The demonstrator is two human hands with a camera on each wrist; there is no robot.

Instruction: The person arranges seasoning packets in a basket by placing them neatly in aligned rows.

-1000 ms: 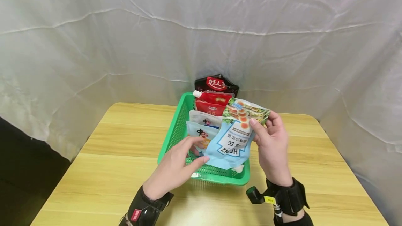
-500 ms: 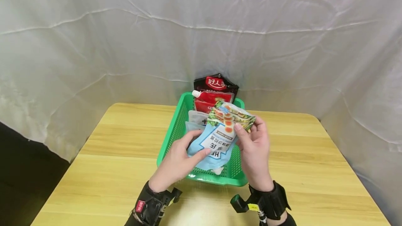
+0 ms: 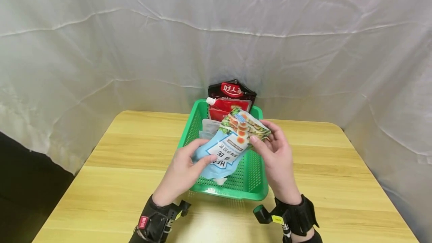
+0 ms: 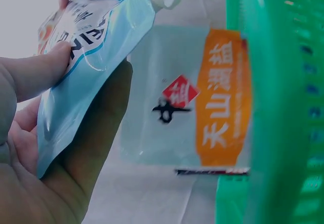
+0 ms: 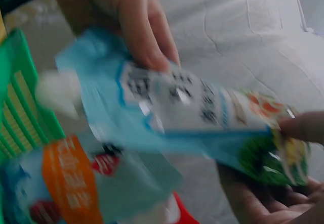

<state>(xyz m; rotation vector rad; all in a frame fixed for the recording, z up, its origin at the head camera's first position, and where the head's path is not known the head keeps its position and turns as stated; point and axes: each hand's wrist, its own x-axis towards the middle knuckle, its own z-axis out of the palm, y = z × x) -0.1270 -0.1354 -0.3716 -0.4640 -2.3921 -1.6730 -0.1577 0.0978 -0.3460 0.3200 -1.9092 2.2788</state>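
Both hands hold one light-blue spouted sauce pouch (image 3: 229, 147) above the green plastic basket (image 3: 251, 188), centre of the head view. The left hand (image 3: 183, 168) pinches the pouch's lower, spout end, thumb on the printed face and fingers beneath; the left wrist view confirms the thumb pressed on the label. The right hand (image 3: 275, 156) grips the upper end, where the salad picture is printed, thumb on top and fingers curled underneath. With one hand at each end the floppy pouch stays stretched flat, tilted, its white cap (image 3: 221, 180) pointing toward the lower edge of the frame.

Behind it, toward the upper part of the basket, other packets stand on edge in a row: a pale-blue salt bag with an orange band (image 4: 223, 97), a red spouted sauce pouch (image 3: 224, 107) and a black packet with a red logo (image 3: 232, 90) at the far wall. The basket sits on a light wooden table (image 3: 101, 183) before a white cloth backdrop (image 3: 135, 40).
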